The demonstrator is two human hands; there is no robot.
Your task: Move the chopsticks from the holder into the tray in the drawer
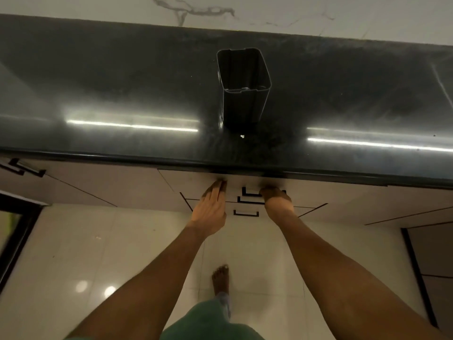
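Observation:
A black square holder [243,94] stands upright on the dark countertop [122,89], and I see no chopsticks in it. Below the counter edge the top drawer [196,182] looks closed, so the tray and any chopsticks are hidden. My left hand [210,212] lies flat with its fingers straight against the drawer front, left of the drawer handle [250,192]. My right hand [277,200] covers the right end of that handle. Its fingertips are lost in the shadow under the counter.
Two more drawer handles [245,213] sit below the top one. Cabinet doors run left and right under the counter. A marble wall [245,11] backs the counter. My bare foot [220,278] stands on the pale tiled floor [98,253].

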